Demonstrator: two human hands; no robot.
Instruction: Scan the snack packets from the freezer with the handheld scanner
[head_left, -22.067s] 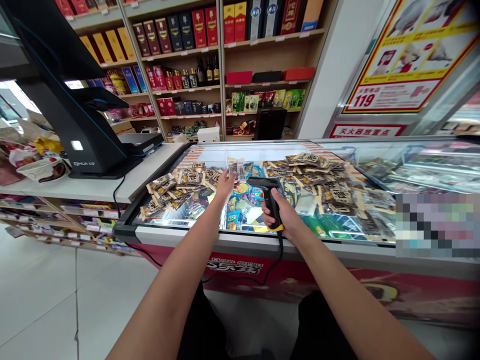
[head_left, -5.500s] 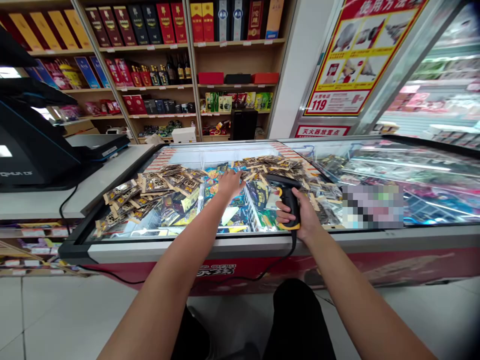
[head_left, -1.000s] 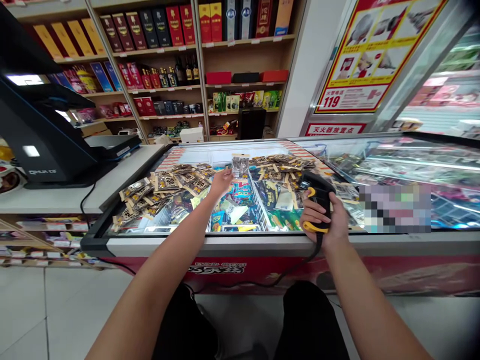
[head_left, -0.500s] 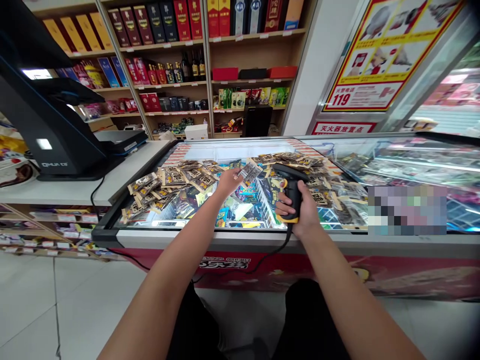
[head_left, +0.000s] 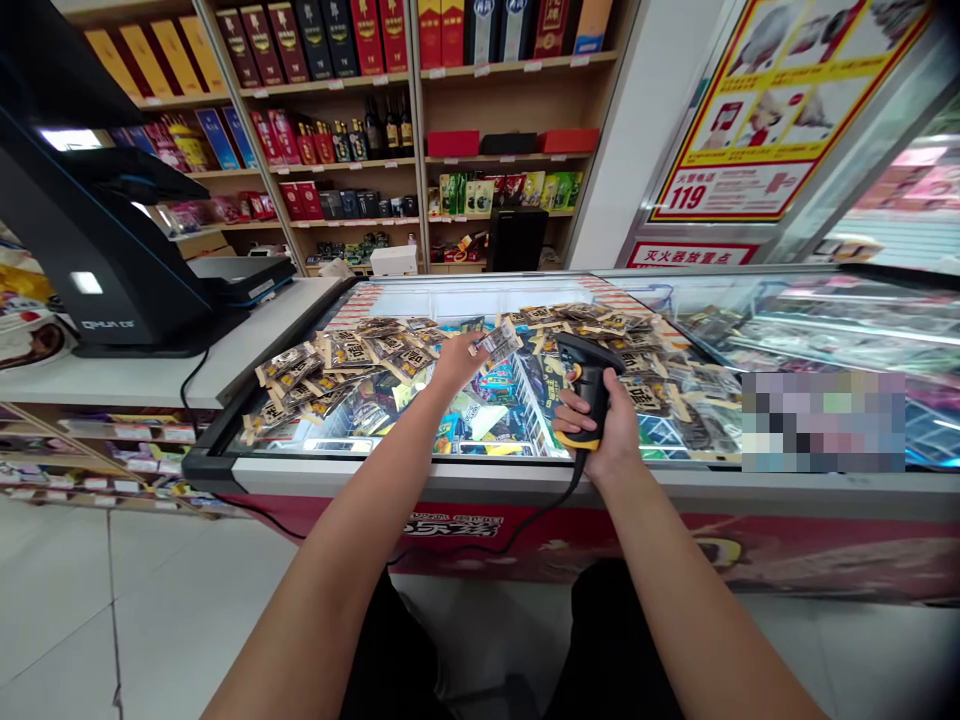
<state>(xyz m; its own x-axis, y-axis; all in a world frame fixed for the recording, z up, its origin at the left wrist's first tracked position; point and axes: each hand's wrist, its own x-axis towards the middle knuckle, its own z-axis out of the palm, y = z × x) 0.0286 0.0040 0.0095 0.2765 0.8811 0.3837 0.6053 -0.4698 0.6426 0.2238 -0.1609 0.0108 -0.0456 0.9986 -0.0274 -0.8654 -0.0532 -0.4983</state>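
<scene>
My left hand (head_left: 457, 362) is closed on the edge of a small snack packet (head_left: 498, 342), held above the freezer's glass top with its printed, pale side showing. My right hand (head_left: 611, 425) wraps round the grip of a black and yellow barcode scanner (head_left: 589, 395), its head tilted toward the left. A black cable (head_left: 551, 512) hangs from the scanner's base across the freezer front. To the left on the glass lies a pile of similar brown and cream packets (head_left: 349, 350). Another pile of packets (head_left: 637, 340) lies behind and right of the scanner.
The chest freezer (head_left: 315, 478) spans the front, with bagged goods and wire baskets under its glass. At left, a dark checkout machine (head_left: 142, 270) stands on a white counter (head_left: 247, 325). Shelves (head_left: 330, 90) of boxes and bottles line the back. A fire-safety poster (head_left: 780, 120) hangs at right.
The packet in my left hand has tilted slightly. My right hand and the scanner show a slight shift to the right, along with a small shift of the whole view.
</scene>
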